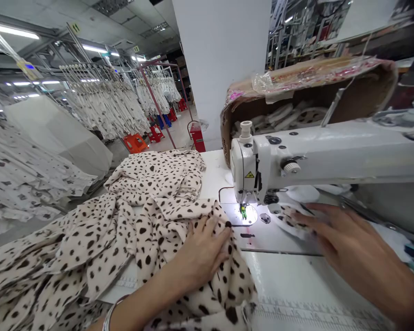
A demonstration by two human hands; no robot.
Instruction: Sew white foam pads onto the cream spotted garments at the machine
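Note:
My left hand (202, 253) lies on the cream fabric with dark spots (158, 225), its fingers spread and bent slightly at the tips. This fabric is bunched to the left of the white sewing machine (331, 151), its right edge short of the lit presser foot (243, 211). My right hand (345, 239), partly blurred, is under the machine's arm, with thumb and fingers closed on a small spotted fabric piece (291, 217). A dark pointed thing (307, 209) shows by its fingers; I cannot make out what it is.
Behind the machine is an open cardboard box (279, 112) holding white pieces. A ruler strip (296, 312) runs along the table's near edge. Spotted garments (106, 101) hang on rails at the left, and a white pillar (224, 59) rises behind the table.

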